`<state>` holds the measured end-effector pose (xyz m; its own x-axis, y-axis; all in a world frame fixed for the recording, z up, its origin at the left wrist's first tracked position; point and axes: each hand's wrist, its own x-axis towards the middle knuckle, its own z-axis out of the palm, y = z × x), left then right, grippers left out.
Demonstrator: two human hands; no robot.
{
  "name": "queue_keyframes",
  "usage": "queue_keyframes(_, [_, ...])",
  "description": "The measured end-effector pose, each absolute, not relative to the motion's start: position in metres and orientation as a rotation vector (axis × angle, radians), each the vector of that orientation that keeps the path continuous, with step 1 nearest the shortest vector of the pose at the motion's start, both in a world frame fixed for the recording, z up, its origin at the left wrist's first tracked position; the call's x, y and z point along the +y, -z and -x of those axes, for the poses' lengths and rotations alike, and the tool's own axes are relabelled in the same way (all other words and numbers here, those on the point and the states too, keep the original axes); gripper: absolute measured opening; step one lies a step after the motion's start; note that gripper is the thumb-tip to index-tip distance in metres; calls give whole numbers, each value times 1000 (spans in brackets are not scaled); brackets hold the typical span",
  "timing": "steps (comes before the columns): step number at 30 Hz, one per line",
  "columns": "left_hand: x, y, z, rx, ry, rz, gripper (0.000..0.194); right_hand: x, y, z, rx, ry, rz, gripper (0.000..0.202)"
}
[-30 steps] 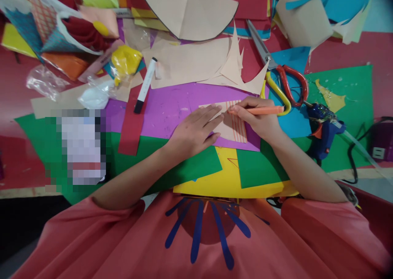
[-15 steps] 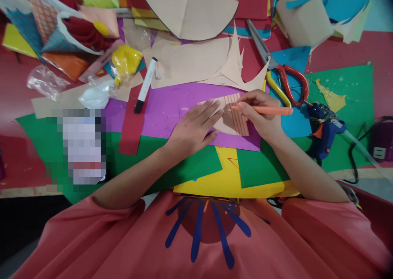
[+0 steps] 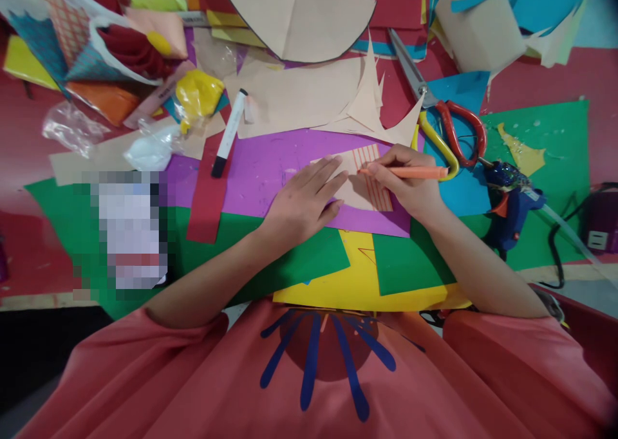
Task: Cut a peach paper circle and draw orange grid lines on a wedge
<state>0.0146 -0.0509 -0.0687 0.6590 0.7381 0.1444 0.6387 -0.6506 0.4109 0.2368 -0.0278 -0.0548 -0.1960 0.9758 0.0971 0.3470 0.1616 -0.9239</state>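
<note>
A small beige paper piece [image 3: 350,197] with orange stripes along its right part lies on the purple sheet [image 3: 261,162]. My left hand [image 3: 306,201] rests on the paper's left part, fingers spread and flat, holding nothing. In my right hand [image 3: 410,185] is an orange marker [image 3: 420,172], pinched between the fingers, with its tip at the paper near the leftmost stripes. Its back end points right, over the blue sheet. Beneath the purple sheet are green sheets [image 3: 410,265] and a yellow sheet [image 3: 360,291].
Scissors [image 3: 425,94] and a blue glue gun [image 3: 514,217] lie to the right. On the left are a black-and-white marker [image 3: 230,133], a red strip [image 3: 208,201], a blurred-out phone-like object [image 3: 130,233] and bagged yellow clay [image 3: 197,94]. Beige scraps [image 3: 299,98] lie behind.
My right hand and the orange marker have shifted slightly left, with the tip now at the stripes' left side. My left hand has barely moved.
</note>
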Motion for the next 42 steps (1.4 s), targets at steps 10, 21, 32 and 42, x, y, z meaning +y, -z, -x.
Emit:
queue_keyframes(10, [-52, 67, -16, 1116, -410, -2517, 43, -29, 53, -237, -1671, -1091, 1294, 24])
queue_keyframes(21, [-52, 68, -15, 1099, -429, -2500, 43, -29, 53, -236, -1676, -1120, 1295, 29])
queue_keyframes(32, [-45, 61, -12, 1063, -400, -2561, 39, -29, 52, -238, -1649, -1019, 1323, 22])
queue_keyframes(42, [-46, 60, -13, 1061, -387, -2583, 40, -28, 55, -237, -1657, -1040, 1275, 17])
